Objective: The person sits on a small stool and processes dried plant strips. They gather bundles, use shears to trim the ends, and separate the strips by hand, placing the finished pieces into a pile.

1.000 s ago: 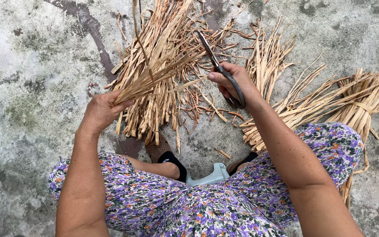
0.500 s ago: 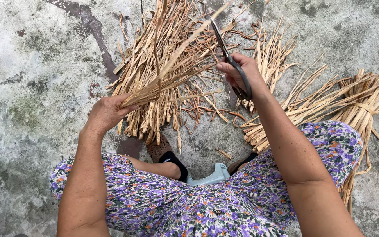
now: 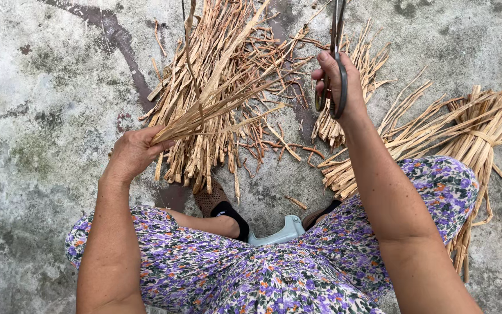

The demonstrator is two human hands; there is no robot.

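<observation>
My left hand (image 3: pixel 132 152) grips one end of a thin bunch of dry straw strips (image 3: pixel 216 107) that fans up and to the right above the ground. My right hand (image 3: pixel 339 82) holds a pair of dark scissors (image 3: pixel 336 64) by the handles, blades pointing up toward the top edge and apart from the bunch. Below the bunch lies a large pile of cut straw pieces (image 3: pixel 216 64) on the concrete ground (image 3: pixel 42 87).
A tied bundle of long straw (image 3: pixel 466 128) lies at the right beside my knee. A smaller heap of straw (image 3: pixel 350 125) sits under my right wrist. My legs in purple flowered trousers (image 3: pixel 274 267), a sandal (image 3: pixel 213 200) and a low pale stool (image 3: pixel 280 232) fill the bottom.
My right hand has lifted the scissors up and to the right, away from the bunch. My left hand has dropped slightly lower and left with the straw.
</observation>
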